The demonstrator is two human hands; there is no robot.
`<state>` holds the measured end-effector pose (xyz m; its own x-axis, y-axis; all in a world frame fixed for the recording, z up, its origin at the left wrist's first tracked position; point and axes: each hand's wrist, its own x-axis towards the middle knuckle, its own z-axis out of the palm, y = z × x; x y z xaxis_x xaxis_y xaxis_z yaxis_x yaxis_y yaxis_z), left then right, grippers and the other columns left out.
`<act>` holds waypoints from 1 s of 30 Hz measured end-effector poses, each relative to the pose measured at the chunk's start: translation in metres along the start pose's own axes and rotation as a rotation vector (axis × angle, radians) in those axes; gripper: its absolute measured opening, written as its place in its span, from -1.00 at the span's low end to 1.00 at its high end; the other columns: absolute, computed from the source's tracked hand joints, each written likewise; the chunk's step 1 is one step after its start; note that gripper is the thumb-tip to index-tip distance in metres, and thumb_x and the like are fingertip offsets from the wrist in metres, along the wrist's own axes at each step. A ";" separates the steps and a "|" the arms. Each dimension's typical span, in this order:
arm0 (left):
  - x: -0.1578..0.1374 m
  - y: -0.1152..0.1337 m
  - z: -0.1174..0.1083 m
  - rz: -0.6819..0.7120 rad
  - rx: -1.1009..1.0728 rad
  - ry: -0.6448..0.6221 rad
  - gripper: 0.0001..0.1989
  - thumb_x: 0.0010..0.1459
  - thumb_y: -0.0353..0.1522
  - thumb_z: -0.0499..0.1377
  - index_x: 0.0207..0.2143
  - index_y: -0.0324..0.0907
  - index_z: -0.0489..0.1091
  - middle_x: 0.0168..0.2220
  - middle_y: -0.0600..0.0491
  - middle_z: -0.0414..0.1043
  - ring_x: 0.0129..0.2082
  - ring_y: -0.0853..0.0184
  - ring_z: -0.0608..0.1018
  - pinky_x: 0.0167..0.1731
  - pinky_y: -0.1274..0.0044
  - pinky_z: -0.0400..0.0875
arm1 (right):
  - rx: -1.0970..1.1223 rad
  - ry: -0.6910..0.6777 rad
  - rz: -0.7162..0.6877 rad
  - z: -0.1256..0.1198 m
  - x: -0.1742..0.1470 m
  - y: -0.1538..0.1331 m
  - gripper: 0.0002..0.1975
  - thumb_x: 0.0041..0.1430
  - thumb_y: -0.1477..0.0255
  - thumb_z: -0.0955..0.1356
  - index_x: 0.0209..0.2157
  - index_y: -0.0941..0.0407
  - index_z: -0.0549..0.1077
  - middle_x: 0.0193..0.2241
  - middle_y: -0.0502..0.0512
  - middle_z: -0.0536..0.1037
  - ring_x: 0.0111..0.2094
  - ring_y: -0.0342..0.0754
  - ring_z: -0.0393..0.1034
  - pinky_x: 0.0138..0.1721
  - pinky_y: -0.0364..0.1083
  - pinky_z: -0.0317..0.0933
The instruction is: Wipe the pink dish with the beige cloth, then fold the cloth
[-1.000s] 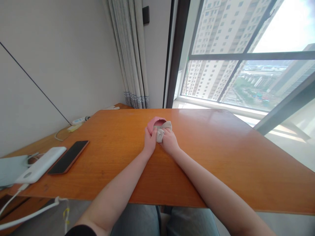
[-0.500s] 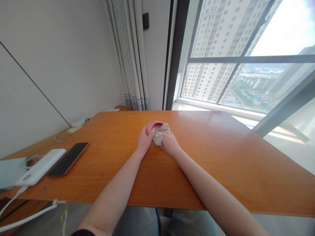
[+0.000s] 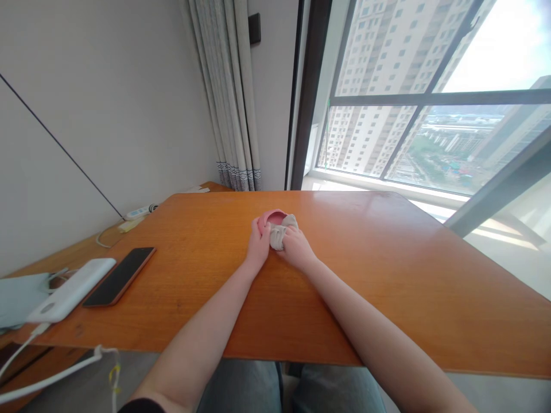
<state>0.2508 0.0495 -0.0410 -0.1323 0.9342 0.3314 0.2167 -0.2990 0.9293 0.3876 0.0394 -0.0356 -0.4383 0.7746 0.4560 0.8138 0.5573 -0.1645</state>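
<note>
Both hands meet at the middle of the frame, on the far half of an orange wooden table (image 3: 387, 275). The left hand (image 3: 258, 248) has its fingers curled around a small pink fabric piece (image 3: 275, 217), which shows as a rounded pink rim, open like a little pouch or sock cuff, just above the fingertips. The right hand (image 3: 296, 249) is closed on a crumpled beige cloth (image 3: 282, 230), bunched into soft folds and touching the pink piece's near edge; whether the two are one item cannot be told. The bundle sits low on the tabletop between the two hands. At the lower left of the frame lie a dark smartphone (image 3: 119, 276) and, just beside it, a white power bank (image 3: 71, 289) with a white cable (image 3: 51, 376) trailing off the edge. A power strip (image 3: 140, 211) rests near the wall at left, and a pale curtain (image 3: 228, 92) hangs at upper centre beside the big window (image 3: 430, 92).
</note>
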 end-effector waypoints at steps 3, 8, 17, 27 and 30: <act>0.007 0.000 -0.012 0.060 0.128 -0.030 -0.67 0.20 -0.22 0.02 -0.02 -0.15 0.24 -0.03 -0.06 0.40 -0.03 0.22 0.45 0.01 0.36 0.28 | -0.013 -0.037 -0.055 0.004 0.000 0.006 -0.77 0.06 0.41 0.34 -0.21 0.15 0.46 -0.25 0.16 0.46 -0.18 0.03 0.27 -0.15 -0.04 0.15; 0.001 0.000 -0.008 0.081 0.099 -0.011 -0.55 0.08 -0.22 0.16 0.02 -0.15 0.23 -0.08 -0.06 0.42 -0.09 0.19 0.48 -0.03 0.34 0.32 | -0.010 0.033 -0.103 0.013 -0.007 0.018 -0.76 0.10 0.46 0.30 -0.16 0.14 0.46 -0.24 0.15 0.45 -0.15 0.04 0.25 -0.08 -0.02 0.13; -0.018 0.013 0.011 0.145 -0.046 0.042 -0.35 0.10 -0.25 0.17 0.19 -0.16 0.00 0.18 -0.16 0.18 0.18 0.18 0.28 0.17 0.33 0.13 | 0.095 0.183 -0.082 0.016 -0.009 0.020 -0.77 0.15 0.44 0.27 -0.17 0.16 0.45 -0.27 0.18 0.44 -0.18 0.04 0.23 -0.10 -0.01 0.14; -0.012 0.005 0.006 0.154 -0.014 0.022 -0.39 0.13 -0.23 0.14 0.19 -0.16 0.03 0.19 -0.15 0.19 0.20 0.18 0.27 0.17 0.35 0.12 | 0.089 0.190 -0.096 0.013 -0.008 0.020 -0.79 0.12 0.42 0.30 -0.19 0.16 0.45 -0.25 0.17 0.44 -0.18 0.03 0.26 -0.10 -0.03 0.16; -0.006 0.005 0.000 0.154 0.008 0.005 -0.48 0.16 -0.23 0.10 0.14 -0.15 0.11 0.16 -0.12 0.24 0.17 0.19 0.31 0.16 0.34 0.14 | 0.022 0.123 -0.134 0.007 -0.008 0.022 -0.81 0.13 0.43 0.31 -0.21 0.15 0.46 -0.27 0.16 0.43 -0.18 0.02 0.25 -0.09 -0.02 0.15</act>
<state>0.2522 0.0425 -0.0381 -0.1016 0.8764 0.4708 0.2425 -0.4372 0.8660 0.4065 0.0480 -0.0487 -0.4909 0.6514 0.5785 0.7424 0.6603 -0.1135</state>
